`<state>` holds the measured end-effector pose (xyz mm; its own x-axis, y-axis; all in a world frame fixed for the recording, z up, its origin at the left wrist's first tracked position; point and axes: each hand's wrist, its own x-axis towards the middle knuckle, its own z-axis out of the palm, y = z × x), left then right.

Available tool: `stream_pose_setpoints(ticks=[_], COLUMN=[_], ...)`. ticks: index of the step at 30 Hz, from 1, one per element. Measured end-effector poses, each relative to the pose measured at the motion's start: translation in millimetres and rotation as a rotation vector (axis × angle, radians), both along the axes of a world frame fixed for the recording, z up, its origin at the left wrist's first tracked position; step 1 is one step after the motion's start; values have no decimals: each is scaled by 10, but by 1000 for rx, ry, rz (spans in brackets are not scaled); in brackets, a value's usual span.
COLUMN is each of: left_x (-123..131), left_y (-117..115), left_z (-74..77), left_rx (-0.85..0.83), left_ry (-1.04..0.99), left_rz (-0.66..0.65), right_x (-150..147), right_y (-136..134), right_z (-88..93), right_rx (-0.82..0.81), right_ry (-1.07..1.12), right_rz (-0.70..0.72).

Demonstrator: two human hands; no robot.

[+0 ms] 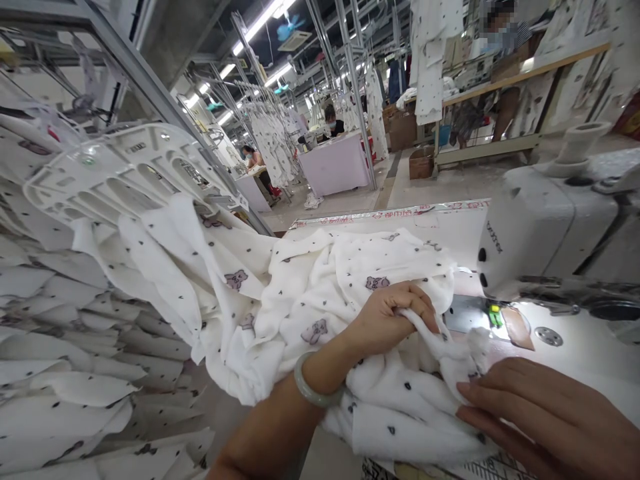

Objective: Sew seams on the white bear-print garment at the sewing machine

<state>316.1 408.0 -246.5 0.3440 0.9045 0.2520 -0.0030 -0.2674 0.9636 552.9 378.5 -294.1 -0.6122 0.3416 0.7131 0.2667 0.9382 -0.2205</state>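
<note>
A white garment (320, 293) printed with small dark marks and grey bears lies bunched on the sewing table (450, 223). My left hand (387, 317), with a pale green bangle on the wrist, is closed on a twisted strip of this cloth. My right hand (545, 417) rests flat with fingers together on the cloth's lower edge, at the table's near right. The strip runs between the two hands, close to the sewing machine's needle area (495, 313).
A white sewing machine (545, 227) stands at the right. A white plastic rack (115, 177) and a stack of the same printed cloth (65, 347) fill the left. Beyond the table, hanging garments, work tables and seated people line the aisle.
</note>
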Motion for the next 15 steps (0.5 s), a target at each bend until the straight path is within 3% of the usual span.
stream_pose_setpoints(ticks=[10,15], left_x=[8,-9], left_y=[10,3], left_z=[30,-7], left_rx=[-64,-213], left_ry=[-8,-71], left_rz=[-1,-21], right_x=[27,53], right_y=[2,-22], right_z=[25,-56], right_rx=[-13,-170], right_ry=[28,43], right_rz=[-14,-71])
